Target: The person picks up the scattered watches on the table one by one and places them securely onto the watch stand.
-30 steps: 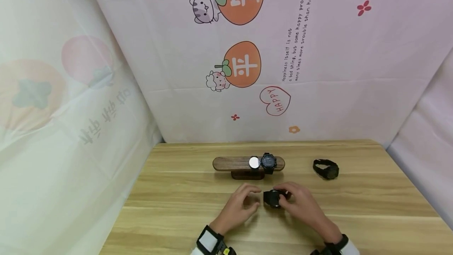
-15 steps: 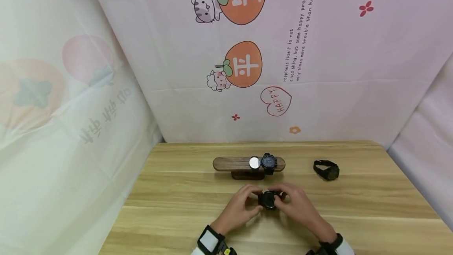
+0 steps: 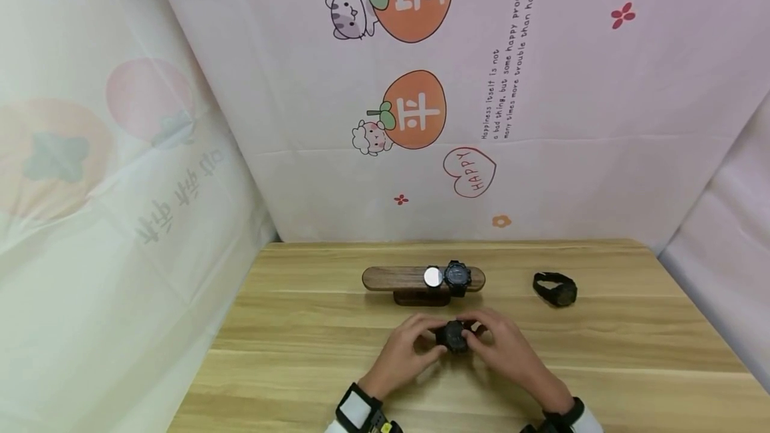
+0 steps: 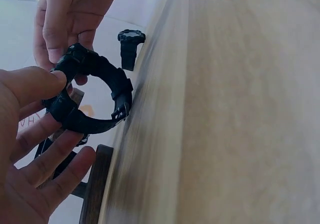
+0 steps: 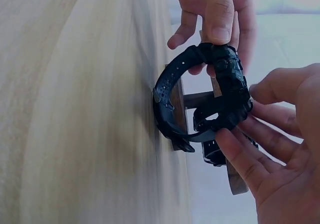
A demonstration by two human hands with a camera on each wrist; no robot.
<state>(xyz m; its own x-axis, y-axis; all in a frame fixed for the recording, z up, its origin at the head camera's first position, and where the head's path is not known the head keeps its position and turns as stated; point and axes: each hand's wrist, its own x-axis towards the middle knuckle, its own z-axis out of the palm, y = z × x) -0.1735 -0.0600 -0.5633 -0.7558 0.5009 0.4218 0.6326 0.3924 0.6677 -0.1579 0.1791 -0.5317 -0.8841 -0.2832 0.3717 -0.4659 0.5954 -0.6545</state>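
Observation:
Both hands hold a black wristwatch between them, low over the table in front of the stand. Its strap forms a buckled loop that hangs toward the table. My left hand pinches the left side of the watch by thumb and fingers, where strap meets case. On the other side my right hand grips the case edge, thumb near the dial. The right wrist view shows the right hand's fingers under the case and the left hand at its far end.
Behind the hands stands a wooden watch stand. On its right half sit a white-faced watch and a black watch. Another black watch lies on the table at the right. Printed white cloth hangs behind the table.
The right hand has moved left with the watch, and the left hand has come to pinch its near side. The watch's dial has tilted up slightly. The other watches have stayed put.

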